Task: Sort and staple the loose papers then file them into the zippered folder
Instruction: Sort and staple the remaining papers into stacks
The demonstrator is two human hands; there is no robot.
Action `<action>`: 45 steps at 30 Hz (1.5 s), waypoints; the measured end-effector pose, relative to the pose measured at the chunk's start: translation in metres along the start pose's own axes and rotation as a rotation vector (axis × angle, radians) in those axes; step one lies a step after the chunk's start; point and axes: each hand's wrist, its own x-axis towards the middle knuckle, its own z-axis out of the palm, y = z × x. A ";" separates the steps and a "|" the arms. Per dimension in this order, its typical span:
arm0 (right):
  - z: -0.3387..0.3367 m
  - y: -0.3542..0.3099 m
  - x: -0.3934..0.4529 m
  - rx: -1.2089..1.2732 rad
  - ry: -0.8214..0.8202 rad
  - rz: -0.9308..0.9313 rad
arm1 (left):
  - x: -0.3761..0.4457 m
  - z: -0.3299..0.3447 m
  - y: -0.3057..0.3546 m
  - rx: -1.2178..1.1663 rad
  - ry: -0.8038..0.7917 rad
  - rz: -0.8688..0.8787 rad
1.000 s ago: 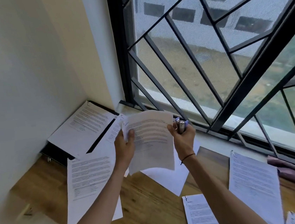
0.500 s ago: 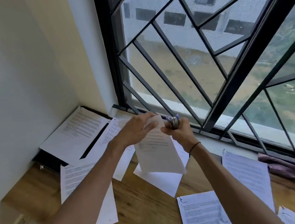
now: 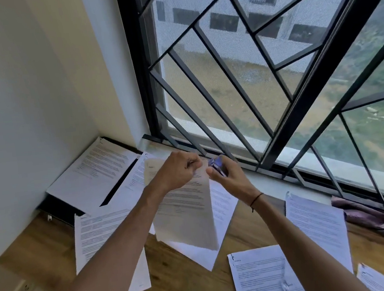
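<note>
The left hand (image 3: 179,170) pinches the paper's (image 3: 186,208) top. The right hand (image 3: 225,175) grips a stapler (image 3: 215,163) beside it, over a wooden floor (image 3: 178,288) by a window (image 3: 262,77).

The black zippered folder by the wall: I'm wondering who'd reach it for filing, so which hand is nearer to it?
Left. The left hand pinches the held sheets just right of the folder; the right hand, gripping the stapler, is farther right toward the window.

A room in an upper-floor flat, likely a home. A barred window (image 3: 263,84) fills the upper right, overlooking an apartment block (image 3: 254,6). A wood-look worktop (image 3: 183,287) meets plain walls (image 3: 14,105) at left.
</note>
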 end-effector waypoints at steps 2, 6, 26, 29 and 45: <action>-0.010 -0.002 -0.001 -0.215 -0.054 -0.054 | -0.001 0.000 0.002 0.076 -0.034 0.038; -0.028 -0.018 0.001 -0.536 -0.091 -0.189 | -0.004 0.004 0.007 0.171 -0.046 0.117; -0.034 -0.024 0.002 -0.866 -0.176 -0.238 | -0.019 0.015 0.020 0.309 0.025 0.159; -0.033 -0.025 0.005 -0.885 -0.193 -0.230 | -0.020 0.016 0.020 0.312 0.025 0.136; -0.031 -0.025 0.014 -0.880 -0.243 -0.219 | -0.020 0.017 0.018 0.284 -0.037 0.091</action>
